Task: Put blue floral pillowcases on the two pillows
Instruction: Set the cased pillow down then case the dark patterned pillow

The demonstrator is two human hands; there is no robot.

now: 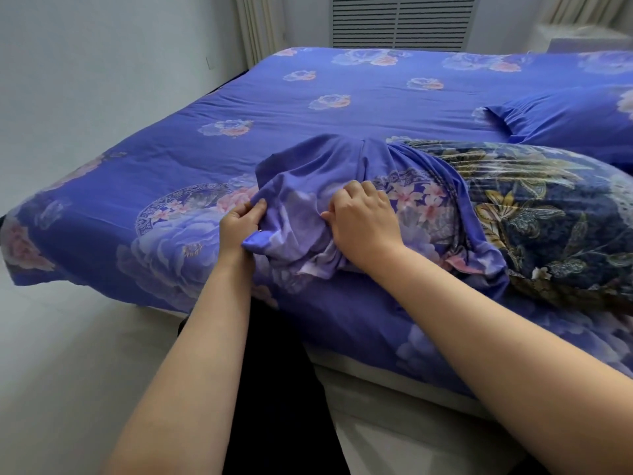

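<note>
While the pillow (534, 214) lies lengthwise toward the right of the frame, half sheathed, the bunched pillowcase (308, 186) at centre is pinched by the left hand (239, 224) and gripped by the right hand (359, 217), both left of the uncovered end.

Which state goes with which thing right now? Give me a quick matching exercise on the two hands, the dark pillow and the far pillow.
Things:
1. left hand
2. right hand
3. dark leaf-print pillow
4. far pillow

States:
A. lies fully covered in blue at the right edge of the bed
B. pinches the blue pillowcase at its near edge
C. partly covered, one end inside the blue pillowcase
D. fingers curled into bunched fabric over the pillow's end

Pairs: 1-B, 2-D, 3-C, 4-A
</note>
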